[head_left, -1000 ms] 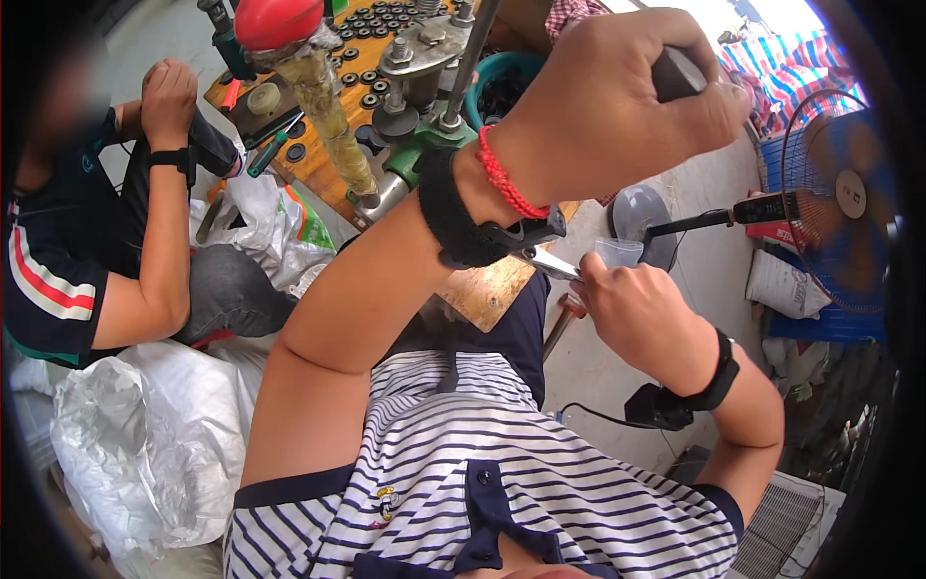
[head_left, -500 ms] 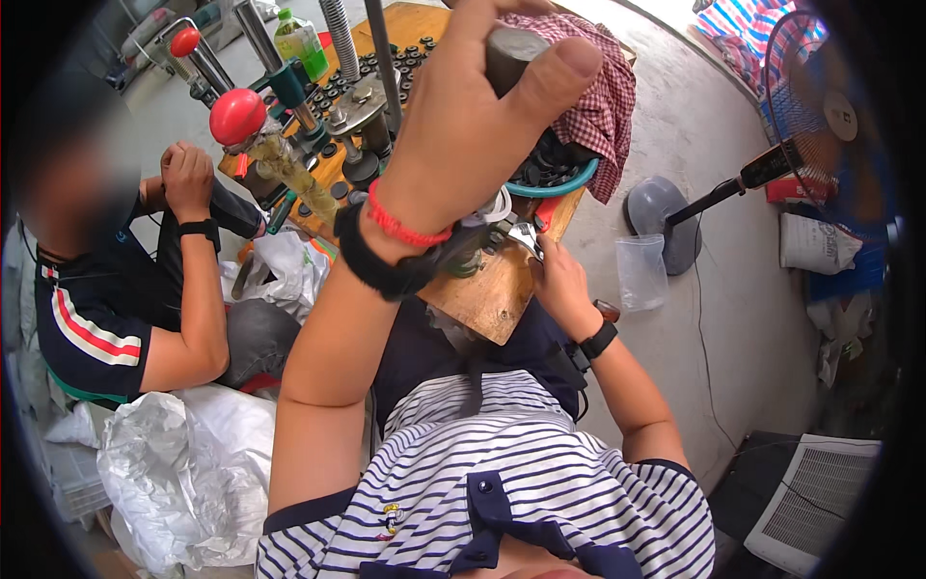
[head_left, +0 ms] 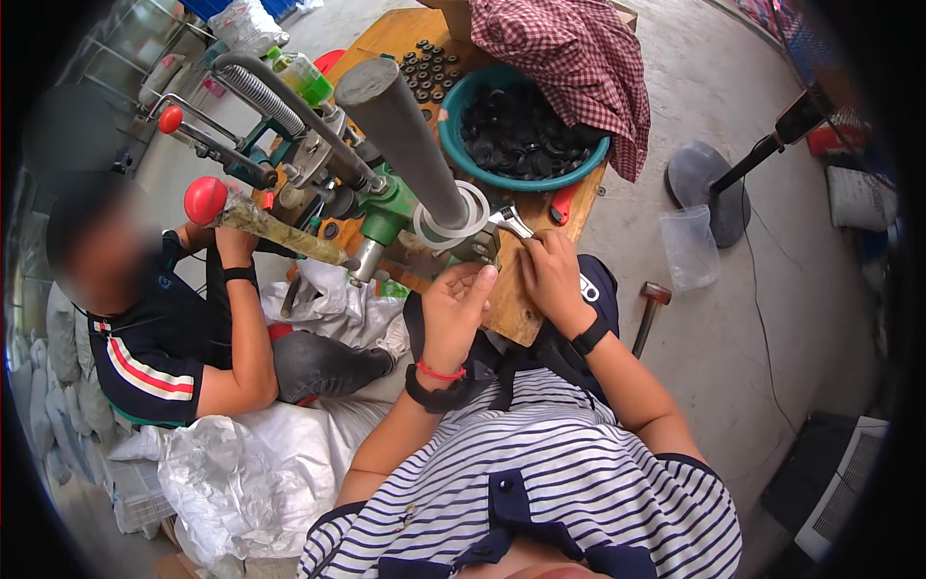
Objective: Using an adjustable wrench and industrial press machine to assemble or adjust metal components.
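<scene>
An adjustable wrench (head_left: 512,221) rests against the base of a green hand press (head_left: 391,207), and my right hand (head_left: 557,278) is closed around the end of its handle. My left hand (head_left: 449,317) is beside the press base, fingers curled and thumb raised; whatever they may pinch is hidden. From the press rises a thick grey column (head_left: 405,145) with white rings (head_left: 453,232) looped round its foot. The press lever (head_left: 280,227) ends in a red ball knob (head_left: 205,201) to the left. Under everything lies a wooden bench top (head_left: 516,314).
A teal basin (head_left: 526,180) of black round parts stands behind, partly under a red checked cloth (head_left: 559,58). A co-worker (head_left: 193,328) sits at left beside white sacks (head_left: 241,473). On the floor at right are a hammer (head_left: 650,311), a plastic bag (head_left: 690,249) and a fan base (head_left: 699,183).
My left hand has come down from the top of the grey column to the press base. My right hand stays at the wrench. The view has shifted, showing more of the basin and press.
</scene>
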A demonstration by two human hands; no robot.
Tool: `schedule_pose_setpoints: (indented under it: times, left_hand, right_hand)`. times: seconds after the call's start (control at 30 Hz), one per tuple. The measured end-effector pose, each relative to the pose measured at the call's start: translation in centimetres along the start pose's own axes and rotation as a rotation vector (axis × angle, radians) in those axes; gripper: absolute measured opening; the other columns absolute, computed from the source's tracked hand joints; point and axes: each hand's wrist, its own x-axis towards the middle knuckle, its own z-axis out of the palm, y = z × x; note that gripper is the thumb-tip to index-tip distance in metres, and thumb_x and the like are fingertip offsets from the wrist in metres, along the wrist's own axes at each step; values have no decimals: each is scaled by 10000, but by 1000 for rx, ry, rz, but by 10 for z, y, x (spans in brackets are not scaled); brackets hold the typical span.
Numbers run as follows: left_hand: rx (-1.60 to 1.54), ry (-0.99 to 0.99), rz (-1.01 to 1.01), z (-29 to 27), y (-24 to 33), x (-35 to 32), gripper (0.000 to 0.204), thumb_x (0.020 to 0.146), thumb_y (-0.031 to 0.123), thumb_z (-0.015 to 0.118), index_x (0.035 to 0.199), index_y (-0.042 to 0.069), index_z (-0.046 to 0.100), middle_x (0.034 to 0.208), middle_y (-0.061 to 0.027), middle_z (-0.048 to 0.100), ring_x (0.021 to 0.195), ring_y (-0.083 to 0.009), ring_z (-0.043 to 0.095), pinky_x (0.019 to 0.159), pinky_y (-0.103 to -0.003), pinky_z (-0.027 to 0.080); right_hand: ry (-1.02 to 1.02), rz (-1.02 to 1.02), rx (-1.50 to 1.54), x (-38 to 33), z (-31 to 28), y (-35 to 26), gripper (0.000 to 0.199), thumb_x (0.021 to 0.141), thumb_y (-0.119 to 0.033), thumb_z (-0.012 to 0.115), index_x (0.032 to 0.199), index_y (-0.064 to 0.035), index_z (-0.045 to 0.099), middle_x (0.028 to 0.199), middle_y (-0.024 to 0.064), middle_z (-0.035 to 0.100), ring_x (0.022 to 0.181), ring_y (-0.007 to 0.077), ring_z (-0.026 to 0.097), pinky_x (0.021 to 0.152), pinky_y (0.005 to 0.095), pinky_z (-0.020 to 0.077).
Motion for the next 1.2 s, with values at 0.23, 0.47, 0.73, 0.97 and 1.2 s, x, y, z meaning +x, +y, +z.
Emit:
schedule_pose_setpoints:
  times: [0.23,0.47,0.73,0.97,1.2]
  left_hand:
    - [-339,-36,-226,1,9,5,163,916,205,565,881,46,560,709,24,528,547,-46,478,461,-210,372]
    - [-549,-224,-359,-2,4,7,231,953,271,458,896,63,539,734,16,482,561,-91,460,517,-250,386]
    - [-372,-149,-209,8,-2,1,278,964,308,423,867,74,540,675,22,448,559,-100,434,543,-267,380]
    - [-443,-153,-294,5,1,6,317,972,342,393,886,75,540,669,17,451,557,-97,428,539,-264,375]
    - [-402,-82,-248,13,5,-2,323,980,353,381,911,79,538,671,12,457,542,-100,413,541,-256,362]
  right_hand:
    - [18,8,164,-20,-12,-11,126,738,-30,638,853,-25,586,888,115,537,857,302,515,774,397,410]
    - [54,-6,223,-16,-21,-14,120,744,-32,637,854,-27,589,879,110,549,869,300,534,787,394,414]
    - [73,-8,226,-19,-27,-14,116,752,-36,631,862,-27,597,865,108,556,857,294,540,786,394,416]
    - [48,2,247,-22,-27,-18,121,752,-36,629,870,-30,601,871,111,559,864,295,541,796,394,418]
    - [35,-2,255,-26,-26,-19,136,749,-33,629,883,-24,607,882,118,565,883,301,545,802,397,418]
